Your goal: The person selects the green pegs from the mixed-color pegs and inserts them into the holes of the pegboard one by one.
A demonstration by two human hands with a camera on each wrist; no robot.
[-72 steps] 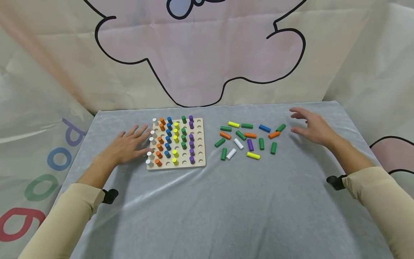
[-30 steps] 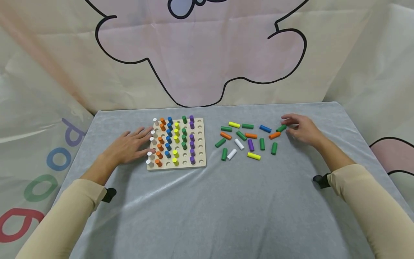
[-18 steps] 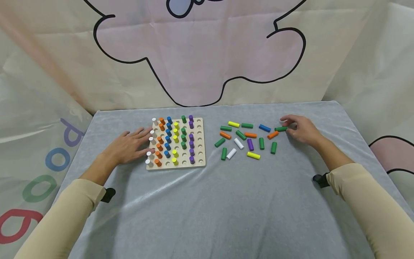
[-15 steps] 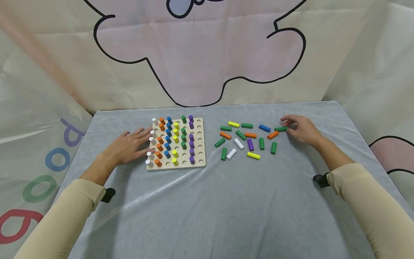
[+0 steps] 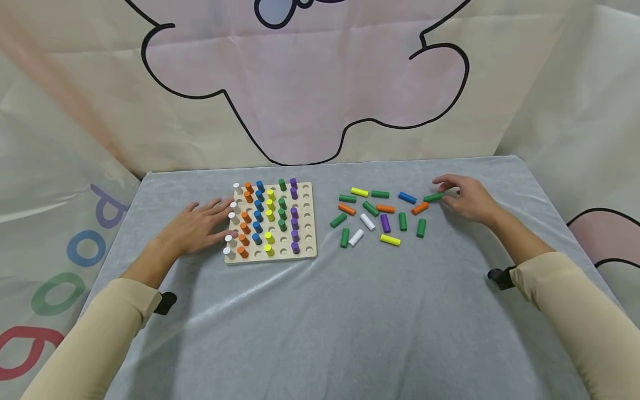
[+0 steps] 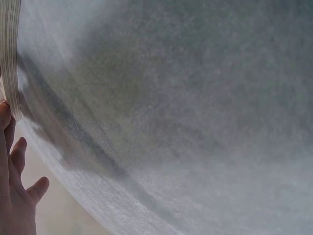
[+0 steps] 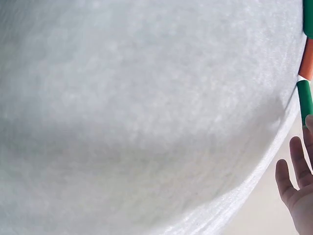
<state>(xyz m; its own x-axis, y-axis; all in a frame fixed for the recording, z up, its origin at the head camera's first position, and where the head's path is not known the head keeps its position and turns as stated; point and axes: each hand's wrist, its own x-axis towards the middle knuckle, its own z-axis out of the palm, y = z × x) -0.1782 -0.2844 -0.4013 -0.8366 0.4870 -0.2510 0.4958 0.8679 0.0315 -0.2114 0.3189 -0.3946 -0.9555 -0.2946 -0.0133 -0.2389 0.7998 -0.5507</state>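
At the left of the head view, my left hand [image 5: 197,229] lies with fingers spread, fingertips and thumb at the left edge of a pale wooden pegboard [image 5: 314,228]. Rows of white, orange, blue, yellow, green and purple pegs stand upright in it; the rightmost column is bare holes. On the other side, my right hand [image 5: 467,200] pinches one end of a green peg [image 5: 432,197] between thumb and fingertip, its other fingers loosely bent. The right wrist view shows that green peg [image 7: 304,100] with a fingertip at its lower end. In the left wrist view the board's edge [image 6: 10,54] shows beside the fingers.
Loose pegs lie scattered between board and right hand, among them an orange peg [image 5: 420,208] near the held one, a blue peg [image 5: 407,197], a purple peg [image 5: 385,223] and a yellow peg [image 5: 390,240]. A grey cloth [image 5: 320,322] covers the table; a printed curtain [image 5: 300,111] hangs behind.
My right hand has come in leftward from the table's right side and taken the end of the green peg, which has turned. My left hand stays at the board.
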